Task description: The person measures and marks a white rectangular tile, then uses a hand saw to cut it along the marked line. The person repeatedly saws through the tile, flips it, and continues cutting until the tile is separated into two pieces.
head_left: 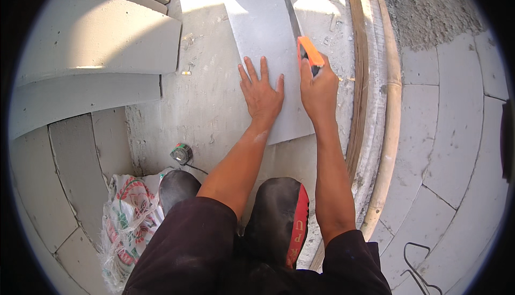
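A long pale grey lightweight concrete block (pixel 257 32) lies on the dusty floor in front of me. My left hand (pixel 261 92) rests flat on its top face, the fingers spread. At the block's right side, my right hand (pixel 320 83) is wrapped round the orange and black handle of a hand saw (pixel 309 51). The saw's narrow blade points away from me along the block's right edge. From this view I cannot tell how deep the blade sits in the block. A shadow covers part of the block's far end.
Large blocks (pixel 107 32) are stacked at left. A tape measure (pixel 182 153) lies near my left shoe, beside a printed white sack (pixel 126 225). A wooden plank (pixel 360 80) and a bamboo pole (pixel 392 107) run along the right. Bent wire (pixel 416 270) lies at lower right.
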Demonstrator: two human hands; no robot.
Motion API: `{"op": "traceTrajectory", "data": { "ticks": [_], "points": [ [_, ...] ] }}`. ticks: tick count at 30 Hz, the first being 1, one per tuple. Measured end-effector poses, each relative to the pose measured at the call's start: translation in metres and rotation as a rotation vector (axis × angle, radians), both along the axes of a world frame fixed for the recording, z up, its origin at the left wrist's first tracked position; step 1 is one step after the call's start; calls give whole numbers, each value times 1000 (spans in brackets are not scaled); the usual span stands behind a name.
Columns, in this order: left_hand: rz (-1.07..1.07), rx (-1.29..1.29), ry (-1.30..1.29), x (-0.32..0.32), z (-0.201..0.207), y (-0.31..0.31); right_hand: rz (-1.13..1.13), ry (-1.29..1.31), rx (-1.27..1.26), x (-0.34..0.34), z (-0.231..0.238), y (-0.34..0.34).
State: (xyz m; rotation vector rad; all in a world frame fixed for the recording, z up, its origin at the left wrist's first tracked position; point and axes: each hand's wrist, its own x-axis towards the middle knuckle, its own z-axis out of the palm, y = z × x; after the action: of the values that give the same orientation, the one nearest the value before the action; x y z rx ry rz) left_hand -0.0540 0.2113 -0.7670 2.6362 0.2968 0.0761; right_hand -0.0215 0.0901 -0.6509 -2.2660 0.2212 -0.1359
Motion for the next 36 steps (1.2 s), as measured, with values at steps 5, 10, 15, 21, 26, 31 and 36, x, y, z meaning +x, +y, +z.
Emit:
{"op": "traceTrajectory", "data": {
  "ticks": [5,10,15,21,26,31,36],
  "points": [
    [29,58,10,13,4,9,88,-240,86,-120,-3,-14],
    [-9,29,16,19,4,-14,-26,31,-75,28,2,4],
    [38,122,12,11,-6,6,17,-159,104,-109,-6,-8],
    [-33,85,-21,9,-3,-19,-25,64,-35,7,-2,-13],
    [23,115,-11,13,0,2,-8,-62,112,-86,3,-11],
    [15,101,-31,8,-3,-4,-26,-73,126,-87,-10,-14],
    [4,71,-77,8,0,-6,-16,2,59,-33,-14,-5]
  ]
}}
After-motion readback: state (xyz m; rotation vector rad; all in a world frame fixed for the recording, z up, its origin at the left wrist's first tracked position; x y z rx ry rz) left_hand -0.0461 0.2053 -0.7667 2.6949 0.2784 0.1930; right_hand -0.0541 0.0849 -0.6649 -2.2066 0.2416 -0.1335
